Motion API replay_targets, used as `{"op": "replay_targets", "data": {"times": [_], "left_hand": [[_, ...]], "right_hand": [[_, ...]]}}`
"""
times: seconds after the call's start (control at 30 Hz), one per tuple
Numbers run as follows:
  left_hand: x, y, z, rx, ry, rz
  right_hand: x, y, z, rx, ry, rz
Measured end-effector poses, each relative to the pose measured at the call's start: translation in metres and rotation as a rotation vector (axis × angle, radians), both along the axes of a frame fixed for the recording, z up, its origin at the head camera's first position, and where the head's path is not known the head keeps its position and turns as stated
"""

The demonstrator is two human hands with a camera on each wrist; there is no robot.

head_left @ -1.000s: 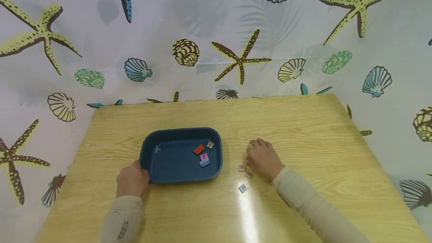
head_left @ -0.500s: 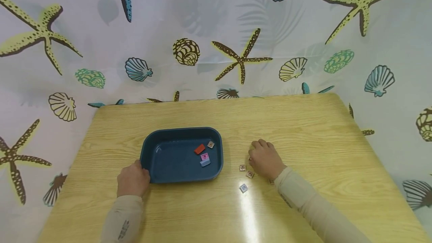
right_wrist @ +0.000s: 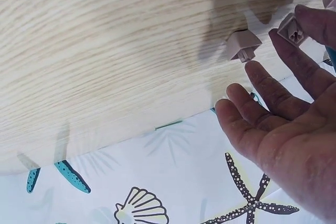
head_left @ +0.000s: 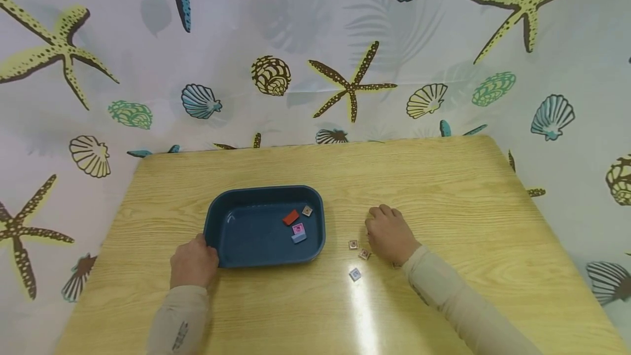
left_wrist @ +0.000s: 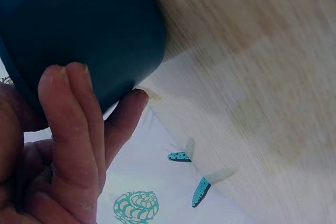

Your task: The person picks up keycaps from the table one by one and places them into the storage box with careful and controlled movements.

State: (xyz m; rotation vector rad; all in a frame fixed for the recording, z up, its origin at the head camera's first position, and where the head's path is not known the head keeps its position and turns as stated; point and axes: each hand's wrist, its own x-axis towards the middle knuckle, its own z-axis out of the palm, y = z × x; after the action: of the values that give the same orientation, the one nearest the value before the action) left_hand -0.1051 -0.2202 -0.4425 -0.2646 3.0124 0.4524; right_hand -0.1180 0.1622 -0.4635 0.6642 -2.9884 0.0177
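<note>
My left hand (head_left: 194, 262) grips the near left corner of a dark blue tray (left_wrist: 100, 19), thumb at the rim and fingers along the outer wall. Over the table to the right of the tray is my right hand (head_left: 393, 234). In the right wrist view it pinches a brownish keycap (right_wrist: 292, 30) between thumb and index finger, hollow stem side showing. A second keycap (right_wrist: 244, 45) lies on the table by the middle fingertip. Nearer the tray sit two brownish keycaps (head_left: 353, 245) and a pale one (head_left: 355, 274). Another (head_left: 396, 265) is partly hidden by the right wrist.
Inside the tray, towards its right end, lie a red keycap (head_left: 291, 217), a beige one (head_left: 307, 211), a pink one (head_left: 298, 228) and a light blue one (head_left: 298, 238). A patterned curtain (head_left: 296, 114) hangs behind the wooden table (head_left: 276, 311).
My right hand has shifted slightly to the right, away from the tray. The keycap that showed by its fingertips is now mostly hidden. Left hand and tray hold still.
</note>
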Motion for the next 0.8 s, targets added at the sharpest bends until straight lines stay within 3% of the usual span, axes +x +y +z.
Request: {"op": "replay_targets", "data": {"times": [0.33, 0.57, 0.8], "left_hand": [[0.0, 0.0, 0.001, 0.004, -0.013, 0.0], [-0.001, -0.001, 0.002, 0.008, -0.025, 0.007], [-0.001, 0.0, 0.003, 0.009, -0.034, 0.007]], "right_hand": [[-0.01, -0.01, 0.028, -0.003, 0.096, 0.061], [-0.019, -0.036, 0.056, 0.006, 0.137, 0.137], [-0.025, -0.065, 0.069, 0.034, 0.144, 0.187]]}}
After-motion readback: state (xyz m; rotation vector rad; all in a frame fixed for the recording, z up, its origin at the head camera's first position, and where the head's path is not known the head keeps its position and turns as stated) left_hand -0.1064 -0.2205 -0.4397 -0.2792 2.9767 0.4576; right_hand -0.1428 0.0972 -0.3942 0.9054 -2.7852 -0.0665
